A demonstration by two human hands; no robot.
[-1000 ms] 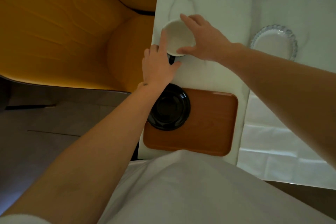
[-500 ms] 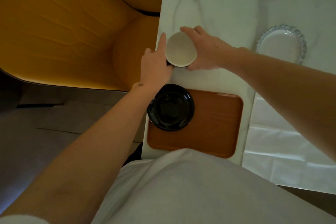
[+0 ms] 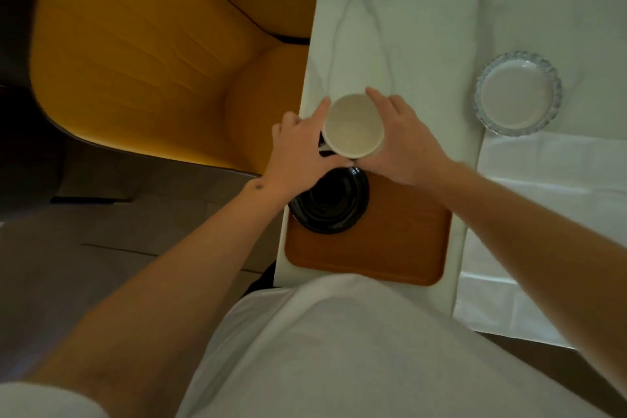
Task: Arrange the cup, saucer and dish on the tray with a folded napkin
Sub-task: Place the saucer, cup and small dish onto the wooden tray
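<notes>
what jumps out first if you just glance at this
Both hands, left hand and right hand, cradle a white cup just beyond the black saucer on the wooden tray. To the right, a glass dish sits alone on the white table.

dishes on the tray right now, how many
1: the black saucer on the tray's near-left corner. The cup is held beyond it; the glass dish sits on the table, far right.

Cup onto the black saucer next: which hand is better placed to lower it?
Left, probably. The left hand already overlaps the saucer; both hands grip the cup.
</notes>
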